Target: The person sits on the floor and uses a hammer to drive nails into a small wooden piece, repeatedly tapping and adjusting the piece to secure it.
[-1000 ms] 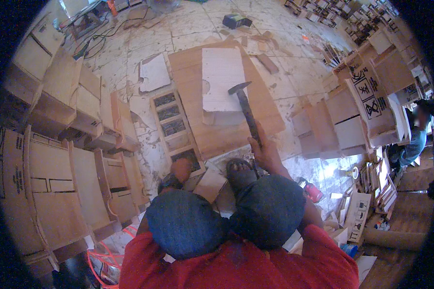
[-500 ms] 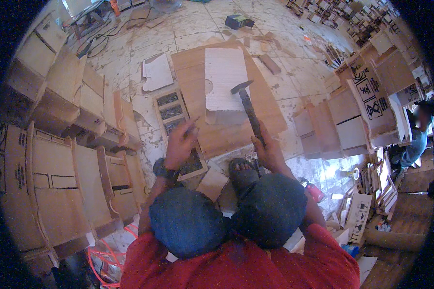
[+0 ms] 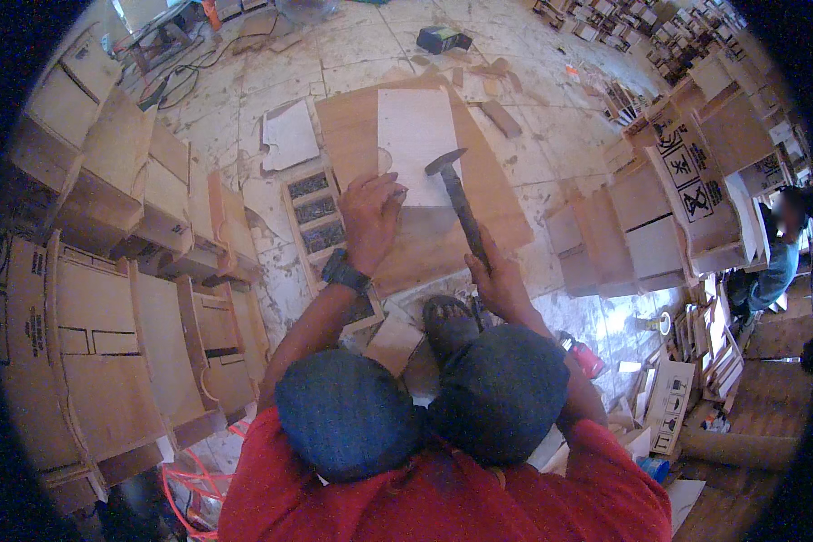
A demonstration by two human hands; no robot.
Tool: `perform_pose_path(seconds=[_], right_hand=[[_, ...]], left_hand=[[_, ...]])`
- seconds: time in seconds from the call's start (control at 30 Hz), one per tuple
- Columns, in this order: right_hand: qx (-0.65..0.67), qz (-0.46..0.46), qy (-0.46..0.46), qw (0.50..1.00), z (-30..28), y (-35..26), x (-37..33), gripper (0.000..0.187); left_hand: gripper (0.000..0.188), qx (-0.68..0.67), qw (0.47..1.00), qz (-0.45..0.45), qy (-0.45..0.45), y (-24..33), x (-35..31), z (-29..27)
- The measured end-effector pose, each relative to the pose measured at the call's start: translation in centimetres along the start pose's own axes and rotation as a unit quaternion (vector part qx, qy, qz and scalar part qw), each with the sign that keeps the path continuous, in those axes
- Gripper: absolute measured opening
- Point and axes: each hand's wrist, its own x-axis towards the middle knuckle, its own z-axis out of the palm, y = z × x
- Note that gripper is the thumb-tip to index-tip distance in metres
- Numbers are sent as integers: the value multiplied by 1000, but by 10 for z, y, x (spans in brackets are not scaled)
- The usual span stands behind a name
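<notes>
My right hand (image 3: 501, 280) is wrapped round the dark handle of a hammer (image 3: 461, 203), its head raised over the right edge of a white panel (image 3: 415, 135). That panel, with a half-round notch on its left side, rests on a brown wooden board (image 3: 501, 194) on the floor. At the panel's near left corner is my left hand (image 3: 370, 217), fingertips pinched together; what they hold, if anything, is too small to name. Beside that wrist lies a wooden tray (image 3: 341, 194) whose compartments hold dark small pieces, probably nails.
Wooden cabinet-like units line the left (image 3: 108, 361) and right (image 3: 623, 217). A white notched piece (image 3: 291, 135) lies left of the board, wood scraps (image 3: 499, 117) beyond it, near a dark box (image 3: 443, 40). Another person (image 3: 772, 262) is at far right.
My left hand has moved right, from above the tray to the white panel's near corner, and its fingers have come together. The hammer is still held up in almost the same place.
</notes>
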Motion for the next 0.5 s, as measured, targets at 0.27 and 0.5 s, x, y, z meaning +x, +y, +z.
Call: perform_pose_path(seconds=[0.27, 0.5], right_hand=[[-71, -27, -6, 997, -18, -23, -6, 59], [-120, -85, -16, 989, -25, -39, -17, 57]], left_hand=[[10, -53, 997, -52, 3, -5, -2, 5], [11, -55, 997, -54, 12, -5, -2, 6]])
